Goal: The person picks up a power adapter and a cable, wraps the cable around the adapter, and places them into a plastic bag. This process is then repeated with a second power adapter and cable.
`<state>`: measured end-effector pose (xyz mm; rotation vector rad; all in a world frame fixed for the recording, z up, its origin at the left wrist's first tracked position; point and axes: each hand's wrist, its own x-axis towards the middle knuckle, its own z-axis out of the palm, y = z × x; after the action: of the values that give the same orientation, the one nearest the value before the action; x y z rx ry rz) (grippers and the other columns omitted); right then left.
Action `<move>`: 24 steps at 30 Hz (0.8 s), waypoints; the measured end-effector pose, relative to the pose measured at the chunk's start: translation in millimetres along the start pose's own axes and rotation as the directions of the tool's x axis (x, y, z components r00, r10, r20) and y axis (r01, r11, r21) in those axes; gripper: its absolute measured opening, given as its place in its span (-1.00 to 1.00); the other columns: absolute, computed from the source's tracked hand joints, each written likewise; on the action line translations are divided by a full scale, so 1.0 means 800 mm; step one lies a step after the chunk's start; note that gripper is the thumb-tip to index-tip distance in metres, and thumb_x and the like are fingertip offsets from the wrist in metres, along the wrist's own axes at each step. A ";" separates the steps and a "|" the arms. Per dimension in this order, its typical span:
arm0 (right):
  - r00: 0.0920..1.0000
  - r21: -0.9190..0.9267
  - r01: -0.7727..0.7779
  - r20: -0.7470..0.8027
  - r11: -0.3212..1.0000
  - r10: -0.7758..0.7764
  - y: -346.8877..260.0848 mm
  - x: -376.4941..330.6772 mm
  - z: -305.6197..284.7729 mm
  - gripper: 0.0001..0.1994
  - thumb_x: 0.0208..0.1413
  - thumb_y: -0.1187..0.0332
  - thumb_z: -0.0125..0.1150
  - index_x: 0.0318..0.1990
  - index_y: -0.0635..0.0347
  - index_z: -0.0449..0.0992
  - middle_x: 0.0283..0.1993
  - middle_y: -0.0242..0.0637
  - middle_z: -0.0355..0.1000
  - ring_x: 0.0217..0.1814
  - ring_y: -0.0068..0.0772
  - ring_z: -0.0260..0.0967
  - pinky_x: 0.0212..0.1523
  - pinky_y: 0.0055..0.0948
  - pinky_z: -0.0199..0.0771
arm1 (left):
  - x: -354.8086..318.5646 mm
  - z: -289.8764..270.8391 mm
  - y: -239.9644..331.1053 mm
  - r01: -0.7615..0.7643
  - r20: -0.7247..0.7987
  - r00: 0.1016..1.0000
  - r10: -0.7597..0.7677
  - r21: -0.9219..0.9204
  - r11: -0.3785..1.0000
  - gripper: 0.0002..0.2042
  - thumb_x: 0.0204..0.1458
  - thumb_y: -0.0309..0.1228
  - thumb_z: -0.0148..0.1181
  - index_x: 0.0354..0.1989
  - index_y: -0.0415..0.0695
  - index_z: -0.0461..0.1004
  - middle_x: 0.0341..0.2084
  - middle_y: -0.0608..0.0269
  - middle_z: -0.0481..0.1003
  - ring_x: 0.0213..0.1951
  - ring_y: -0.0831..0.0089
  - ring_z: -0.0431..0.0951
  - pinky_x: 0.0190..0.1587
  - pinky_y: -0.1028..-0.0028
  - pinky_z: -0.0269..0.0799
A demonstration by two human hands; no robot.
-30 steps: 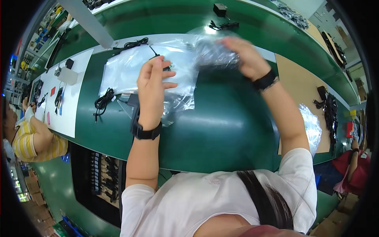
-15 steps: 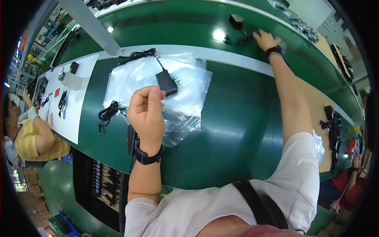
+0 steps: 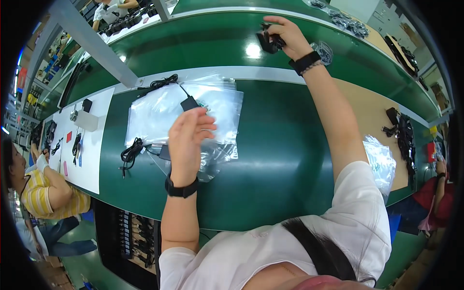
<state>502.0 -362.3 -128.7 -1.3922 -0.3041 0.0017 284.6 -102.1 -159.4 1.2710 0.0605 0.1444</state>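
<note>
At the far side, over the green raised surface, my right hand (image 3: 289, 37) is closed around a black power adapter (image 3: 265, 41) with its cord bunched against the fingers. My left hand (image 3: 187, 142) is nearer me, fingers apart and slightly curled, with nothing visible in it. Just beyond its fingertips, another black adapter (image 3: 189, 103) lies on a stack of clear plastic bags (image 3: 153, 112), its coiled black cord (image 3: 163, 83) at the stack's far edge. A third adapter (image 3: 165, 152), partly hidden by my left hand, has its bundled cord (image 3: 131, 153) to the left.
A clear bag (image 3: 323, 52) lies beside my right wrist. More bags (image 3: 379, 162) and a row of black adapters with cords (image 3: 404, 137) are at the right. A grey post (image 3: 96, 43) rises at the left. Co-workers sit on both sides; a black tray (image 3: 126, 237) holds adapters below.
My right hand has moved left and taken up the adapter from the far green surface. My left hand's fingers have spread from a pinch. The whole view has shifted slightly.
</note>
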 end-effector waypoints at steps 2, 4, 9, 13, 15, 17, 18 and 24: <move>0.981 0.090 -0.011 0.193 0.996 -0.006 -0.045 -0.053 0.059 -0.62 -0.19 0.59 0.01 -0.09 0.37 0.32 -0.29 -0.16 0.39 -0.43 -0.49 0.31 -0.42 -0.62 0.32 | -0.009 0.005 0.000 0.183 0.128 0.979 -0.161 -0.188 0.965 -0.57 0.09 -0.16 -0.03 -0.10 -0.35 0.30 -0.24 -0.03 0.43 -0.27 0.32 0.47 -0.26 0.45 0.42; 0.940 -0.017 0.049 0.340 0.999 -0.041 -0.075 -0.114 0.098 -0.61 -0.21 0.60 0.00 -0.10 0.36 0.31 -0.18 -0.12 0.37 -0.42 -0.51 0.31 -0.41 -0.62 0.33 | -0.011 0.016 -0.005 0.379 0.279 0.923 -0.264 -0.558 0.738 -0.36 0.04 0.01 -0.06 0.08 -0.36 0.11 0.01 -0.16 0.22 -0.03 0.14 0.34 -0.01 0.26 0.30; 0.686 -0.174 -0.084 0.704 0.981 0.183 -0.073 -0.195 0.111 -0.45 -0.29 0.61 0.05 0.03 0.30 0.21 -0.20 -0.13 0.35 -0.39 -0.54 0.35 -0.45 -0.66 0.32 | 0.003 0.002 0.009 0.171 0.163 0.985 -0.066 -0.803 0.572 -0.65 -0.01 -0.21 0.12 -0.15 -0.13 0.25 -0.17 -0.02 0.33 -0.09 0.12 0.36 -0.01 0.15 0.28; 0.842 -0.582 -0.039 0.420 0.813 0.340 -0.065 -0.194 0.104 -0.50 -0.14 0.54 0.04 0.07 0.18 0.21 -0.43 -0.37 0.35 -0.49 -0.67 0.27 -0.48 -0.73 0.25 | -0.005 -0.007 0.022 0.055 0.130 0.990 0.063 -0.742 0.668 -0.56 -0.17 -0.61 0.07 -0.04 -0.11 0.20 -0.22 0.07 0.33 -0.20 0.20 0.40 -0.08 0.16 0.36; 0.951 -0.440 0.055 0.295 0.896 0.087 -0.031 -0.184 0.101 -0.51 -0.09 0.53 0.04 0.10 0.20 0.21 -0.41 -0.39 0.36 -0.48 -0.68 0.23 -0.45 -0.74 0.23 | -0.013 0.002 0.028 0.007 0.129 0.986 0.102 -0.653 0.758 -0.41 -0.31 -0.71 -0.04 0.05 -0.14 0.15 -0.26 0.12 0.31 -0.21 0.25 0.40 -0.07 0.15 0.35; 0.971 -0.170 0.040 0.239 0.985 0.002 -0.019 -0.185 0.112 -0.52 0.00 0.52 0.04 0.14 0.23 0.19 -0.29 -0.35 0.39 -0.38 -0.66 0.25 -0.33 -0.71 0.26 | -0.016 0.005 0.026 0.045 0.202 0.974 0.098 -0.605 0.795 -0.27 -0.46 -0.76 -0.11 0.11 -0.17 0.15 -0.32 0.19 0.28 -0.16 0.34 0.36 -0.03 0.18 0.34; 0.973 -0.173 0.036 0.232 0.984 0.005 -0.014 -0.187 0.122 -0.52 0.00 0.52 0.04 0.14 0.23 0.19 -0.29 -0.35 0.39 -0.38 -0.66 0.25 -0.33 -0.71 0.26 | -0.012 -0.004 0.019 0.066 0.272 0.957 0.099 -0.539 0.840 -0.28 -0.47 -0.76 -0.10 0.10 -0.17 0.19 -0.31 0.19 0.29 -0.16 0.37 0.35 -0.01 0.25 0.32; 0.975 -0.042 0.016 0.221 0.999 -0.006 0.001 -0.205 0.153 -0.59 0.01 0.55 0.05 0.08 0.35 0.26 -0.09 -0.31 0.37 -0.13 -0.60 0.31 -0.11 -0.63 0.28 | -0.019 0.017 0.005 0.167 0.294 0.955 -0.042 -0.416 0.894 -0.36 -0.41 -0.77 -0.02 0.03 -0.17 0.21 -0.29 0.22 0.30 -0.21 0.39 0.37 -0.12 0.39 0.36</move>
<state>318.5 -273.6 -146.6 -1.4357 -0.4996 0.1426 270.9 -116.0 -152.1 0.8228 -0.1398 -0.1140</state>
